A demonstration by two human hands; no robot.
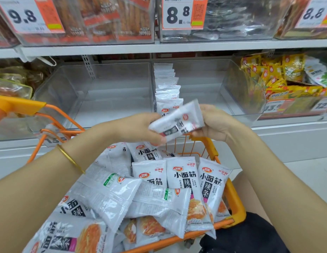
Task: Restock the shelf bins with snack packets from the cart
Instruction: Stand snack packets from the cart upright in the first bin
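Shop shelf (122,49) ahead, clear bins (111,92) mostly bare, white packets filed along divider. Orange cart (234,203) below, heaped with packets. Both forearms reach forward over cart, left hand (133,129) and right hand (216,123) each clamped on one blurred packet (177,121), long axis tilted, right end higher.

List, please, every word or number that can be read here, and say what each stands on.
"9.8": price tag on upper left bin.
"8.8": price tag on upper middle bin.
"8.8": price tag at upper right.
"小面筋 辣条": white packets in the cart.
Lower-right tags: blurred, unreadable.
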